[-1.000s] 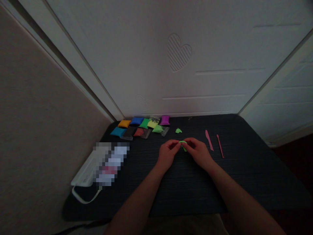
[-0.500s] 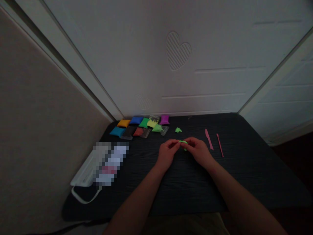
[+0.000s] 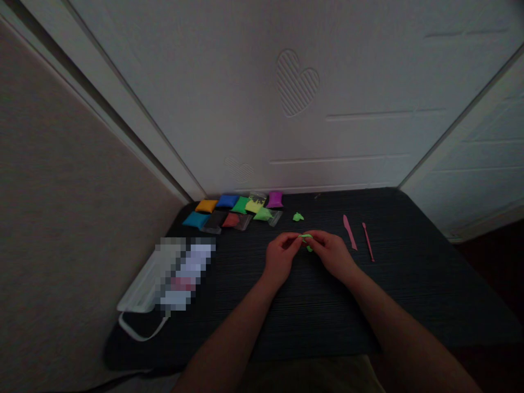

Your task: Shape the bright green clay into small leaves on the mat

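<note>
Between my two hands is a piece of light green modelling clay [image 3: 306, 237], mostly covered by the fingers. My left hand [image 3: 281, 254] pinches its left end with thumb and fingertips. From the other side my right hand [image 3: 332, 252] grips it in the same way, and a bit of green shows below the right fingers. Just beyond the hands, a small light green lump of clay [image 3: 298, 217] lies on the dark table [image 3: 319, 316]. To the right of my right hand lie a pink plastic knife [image 3: 349, 232] and a thin pink modelling stick [image 3: 368, 242].
Several coloured clay packets lie at the back left, among them a purple one [image 3: 275, 199], a light green opened bag [image 3: 264, 214] and a blue one [image 3: 195, 220]. A white face mask [image 3: 141, 286] rests at the left, partly blurred. A white panelled wall [image 3: 352, 82] borders the table's back edge.
The fingers have shifted slightly on the green clay, so a little less of it shows between them. Other things lie where they were; the view moved only a little.
</note>
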`<state>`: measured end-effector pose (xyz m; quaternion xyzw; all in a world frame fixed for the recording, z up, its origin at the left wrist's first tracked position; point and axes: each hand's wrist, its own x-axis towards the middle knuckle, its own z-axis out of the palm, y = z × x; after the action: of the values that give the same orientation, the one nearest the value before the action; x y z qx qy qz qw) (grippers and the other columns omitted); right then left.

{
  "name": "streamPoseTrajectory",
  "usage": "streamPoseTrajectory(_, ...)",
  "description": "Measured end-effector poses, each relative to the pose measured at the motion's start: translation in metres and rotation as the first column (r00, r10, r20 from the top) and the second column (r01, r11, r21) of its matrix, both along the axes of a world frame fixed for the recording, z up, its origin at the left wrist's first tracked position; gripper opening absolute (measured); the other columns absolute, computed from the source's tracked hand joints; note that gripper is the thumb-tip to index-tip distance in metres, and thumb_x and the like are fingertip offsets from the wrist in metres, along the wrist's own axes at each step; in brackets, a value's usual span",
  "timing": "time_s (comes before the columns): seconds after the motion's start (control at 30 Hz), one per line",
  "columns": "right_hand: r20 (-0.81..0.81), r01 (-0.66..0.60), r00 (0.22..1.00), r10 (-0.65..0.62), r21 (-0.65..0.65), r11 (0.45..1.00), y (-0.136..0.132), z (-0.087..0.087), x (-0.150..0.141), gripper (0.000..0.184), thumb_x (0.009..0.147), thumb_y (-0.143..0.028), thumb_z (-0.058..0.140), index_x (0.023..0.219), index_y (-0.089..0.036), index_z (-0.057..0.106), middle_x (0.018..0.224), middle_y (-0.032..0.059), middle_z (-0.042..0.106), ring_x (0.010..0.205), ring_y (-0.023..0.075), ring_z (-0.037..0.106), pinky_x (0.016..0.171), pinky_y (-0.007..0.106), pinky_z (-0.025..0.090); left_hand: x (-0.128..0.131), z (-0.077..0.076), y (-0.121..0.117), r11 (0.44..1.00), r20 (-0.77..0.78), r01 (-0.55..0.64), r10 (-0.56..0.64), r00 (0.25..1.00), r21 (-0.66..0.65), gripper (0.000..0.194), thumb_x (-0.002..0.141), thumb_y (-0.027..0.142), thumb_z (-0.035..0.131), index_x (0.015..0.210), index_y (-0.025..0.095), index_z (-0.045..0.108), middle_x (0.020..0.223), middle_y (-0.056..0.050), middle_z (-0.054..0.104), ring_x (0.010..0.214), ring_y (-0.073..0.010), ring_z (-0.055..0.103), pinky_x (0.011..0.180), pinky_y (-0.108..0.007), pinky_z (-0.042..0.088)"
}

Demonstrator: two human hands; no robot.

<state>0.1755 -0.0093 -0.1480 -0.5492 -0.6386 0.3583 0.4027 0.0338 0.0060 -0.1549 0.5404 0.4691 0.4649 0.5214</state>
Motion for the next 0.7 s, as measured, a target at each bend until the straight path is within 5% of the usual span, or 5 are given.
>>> streamPoseTrajectory(0.27, -0.063, -0.005, 0.998, 0.003, -0.024, 1.000, -0.0018, -0.0006, -0.0014, 0.025, 0.079, -0.031, 0.048, 0.100, -0.024, 0.059, 0.094, 0.0024, 0.065, 0.083, 0.0167, 0.060, 0.075, 0.032, 0.046, -0.0004, 0.0004, 0.0020, 1.000, -0.011, -0.025, 0.025, 1.000, -0.010, 0.017, 0.069, 0.030, 0.059, 0.079, 0.017, 0.064, 0.079, -0.003, 0.065, 0.075, -0.0160, 0.058, 0.072, -0.028, 0.043)
streamPoseTrajectory(0.53, -0.105, 0.038, 0.993, -0.048, -0.099, 0.994, -0.0011, -0.0005, -0.0018, 0.025, 0.076, -0.041, 0.051, 0.083, -0.019, 0.061, 0.074, 0.0014, 0.065, 0.068, 0.0149, 0.061, 0.063, 0.027, 0.045, -0.0014, -0.0038, 0.0014, 0.999, 0.036, -0.017, 0.018, 0.999, -0.027, 0.019, 0.069, 0.032, 0.059, 0.081, 0.017, 0.061, 0.078, -0.002, 0.063, 0.073, -0.0145, 0.057, 0.070, -0.026, 0.043)
streamPoseTrajectory(0.7, -0.088, 0.011, 0.996, -0.017, -0.073, 0.997, -0.0015, 0.0012, -0.0011, 0.024, 0.079, -0.036, 0.047, 0.089, -0.020, 0.062, 0.075, 0.0007, 0.065, 0.070, 0.0139, 0.060, 0.064, 0.026, 0.044, -0.0006, -0.0036, 0.0016, 1.000, 0.040, -0.019, 0.020, 0.999, -0.017, 0.020, 0.069, 0.032, 0.059, 0.081, 0.016, 0.061, 0.078, -0.003, 0.063, 0.072, -0.0144, 0.057, 0.069, -0.027, 0.043)
